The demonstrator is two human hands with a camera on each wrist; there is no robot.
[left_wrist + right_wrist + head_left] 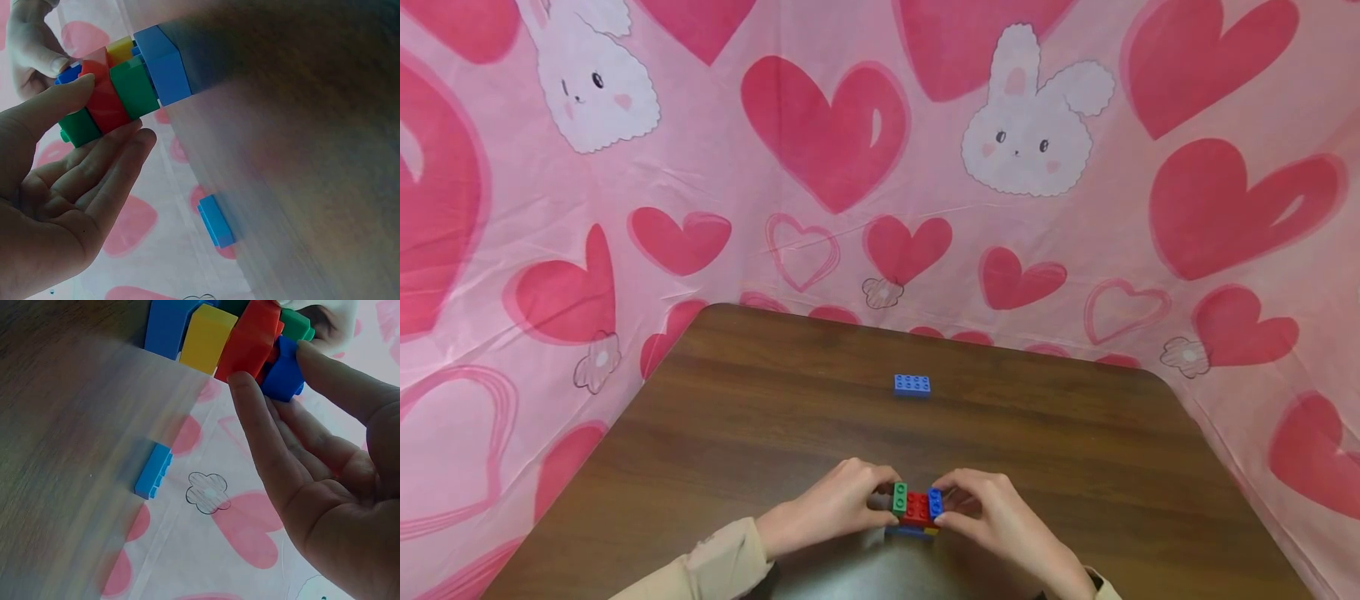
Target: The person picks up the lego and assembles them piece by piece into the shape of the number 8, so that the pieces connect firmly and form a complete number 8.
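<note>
A small stack of toy building bricks stands on the table near its front. At its bottom lies a blue brick (164, 65), with a yellow brick (207, 336) and a green brick (134, 87) above it. A red brick (250, 340) spans those two. On top sit a small green brick (900, 497) at the left and a small blue brick (936, 503) at the right. My left hand (842, 506) pinches the small green brick between thumb and fingers, the thumb also against the red one. My right hand (992, 510) pinches the small blue brick from the other side.
Farther back on the brown wooden table (760, 400) lies a separate lighter blue brick (912, 385), studs up. A pink cloth (940, 208) with hearts and rabbits hangs around the table's back and sides.
</note>
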